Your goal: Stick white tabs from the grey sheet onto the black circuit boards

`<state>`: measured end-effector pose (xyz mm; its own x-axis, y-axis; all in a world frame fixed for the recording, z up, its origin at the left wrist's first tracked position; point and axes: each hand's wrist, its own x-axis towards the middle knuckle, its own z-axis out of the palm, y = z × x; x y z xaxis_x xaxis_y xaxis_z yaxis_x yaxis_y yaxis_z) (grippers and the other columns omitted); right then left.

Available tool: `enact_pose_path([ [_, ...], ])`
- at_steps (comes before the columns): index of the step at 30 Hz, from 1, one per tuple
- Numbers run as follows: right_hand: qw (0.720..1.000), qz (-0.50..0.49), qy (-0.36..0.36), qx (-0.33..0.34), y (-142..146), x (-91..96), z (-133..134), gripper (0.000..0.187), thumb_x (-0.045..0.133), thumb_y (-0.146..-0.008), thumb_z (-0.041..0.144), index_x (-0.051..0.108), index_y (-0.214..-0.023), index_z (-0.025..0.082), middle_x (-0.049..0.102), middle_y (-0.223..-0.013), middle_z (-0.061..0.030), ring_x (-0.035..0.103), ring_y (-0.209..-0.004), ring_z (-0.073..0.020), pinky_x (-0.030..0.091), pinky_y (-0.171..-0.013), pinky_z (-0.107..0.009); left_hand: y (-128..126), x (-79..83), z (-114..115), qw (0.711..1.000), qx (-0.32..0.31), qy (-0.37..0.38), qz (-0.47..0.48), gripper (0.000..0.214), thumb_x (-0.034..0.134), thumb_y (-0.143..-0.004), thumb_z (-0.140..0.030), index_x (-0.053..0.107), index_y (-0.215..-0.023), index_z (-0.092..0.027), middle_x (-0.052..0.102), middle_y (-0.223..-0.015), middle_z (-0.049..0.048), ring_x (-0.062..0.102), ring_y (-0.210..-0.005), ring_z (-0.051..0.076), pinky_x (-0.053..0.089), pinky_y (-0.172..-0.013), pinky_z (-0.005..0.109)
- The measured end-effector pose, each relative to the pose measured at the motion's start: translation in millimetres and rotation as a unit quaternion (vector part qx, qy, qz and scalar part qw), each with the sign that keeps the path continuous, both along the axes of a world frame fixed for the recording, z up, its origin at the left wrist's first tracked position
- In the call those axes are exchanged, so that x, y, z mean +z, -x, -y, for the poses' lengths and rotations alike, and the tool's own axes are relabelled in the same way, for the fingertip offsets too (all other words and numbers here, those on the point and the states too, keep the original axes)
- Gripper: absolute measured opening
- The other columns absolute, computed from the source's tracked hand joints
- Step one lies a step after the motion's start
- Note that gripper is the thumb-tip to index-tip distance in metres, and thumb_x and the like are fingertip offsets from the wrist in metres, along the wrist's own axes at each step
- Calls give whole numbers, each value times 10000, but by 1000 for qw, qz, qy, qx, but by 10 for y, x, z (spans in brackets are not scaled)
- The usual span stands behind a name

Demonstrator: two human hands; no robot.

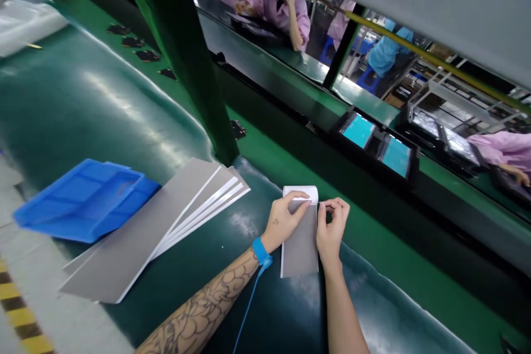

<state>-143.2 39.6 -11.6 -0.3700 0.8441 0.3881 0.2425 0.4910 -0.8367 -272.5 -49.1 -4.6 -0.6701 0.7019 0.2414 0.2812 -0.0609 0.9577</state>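
Note:
A grey sheet (301, 251) with white edges lies on the green work mat, its far end curled over to show a white underside (299, 192). At that curl, my left hand (280, 224) holds the sheet between thumb and fingers; a blue wrist strap with a cord is around the wrist. My right hand (333, 227) is closed in a pinch at the sheet's right edge, near the curl. Whatever is between those fingertips is too small to make out. Several similar long grey sheets (136, 238) lie fanned out to the left.
A blue plastic tray (83, 199) stands partly behind the fanned sheets. A green post (186, 61) rises beyond them. Past the mat runs a conveyor line (373, 221), with dark trays holding blue-screened panels (396, 155) behind it. Several people in pink sit at the far bench.

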Motion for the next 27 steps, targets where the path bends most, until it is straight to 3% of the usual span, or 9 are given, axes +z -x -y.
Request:
enact_pose_path([
  [5,994,-81,74,-4,6,38,-16,242,620,-1049,452,650,-1049,213,575,-1170,-96,606,-1101,-222,552,-827,-336,17,-5,23,1000,-18,0,15,200,660,-1021,-308,734,-1182,-215,803,-1187,58,762,-1062,235,557,-969,339],
  [10,982,-108,149,27,18,21,-24,328,684,-1006,452,644,-1244,229,667,-1259,-111,680,-1108,-215,588,-888,-349,30,1,47,999,-41,2,31,251,598,-1033,-263,655,-1271,-208,742,-1264,84,719,-1101,235,534,-974,342],
  [13,976,-112,181,47,30,20,-23,404,730,-977,444,625,-1300,226,727,-1163,-98,722,-1024,-208,606,-890,-358,31,8,58,999,-39,2,38,263,576,-1035,-249,619,-1292,-213,711,-1290,83,694,-1144,236,516,-1005,346],
  [16,974,-128,181,38,45,24,-15,398,761,-959,440,643,-1267,219,740,-1064,-74,734,-974,-203,609,-882,-353,24,14,65,998,-47,2,51,265,584,-1056,-299,606,-1309,-222,701,-1288,78,691,-1120,230,524,-966,336],
  [22,970,-173,172,7,64,15,10,399,748,-976,430,598,-1289,233,722,-1015,-41,724,-887,-175,588,-802,-311,-7,-18,59,991,-75,-5,113,321,679,-1019,-373,602,-1293,-226,740,-1081,53,677,-817,187,527,-725,291],
  [27,971,-180,160,-7,65,26,19,392,729,-989,417,580,-1304,239,720,-1037,-43,718,-886,-172,585,-801,-309,-12,-25,43,989,-86,-3,121,367,710,-999,-395,640,-1308,-209,762,-1033,62,702,-833,202,531,-698,285],
])
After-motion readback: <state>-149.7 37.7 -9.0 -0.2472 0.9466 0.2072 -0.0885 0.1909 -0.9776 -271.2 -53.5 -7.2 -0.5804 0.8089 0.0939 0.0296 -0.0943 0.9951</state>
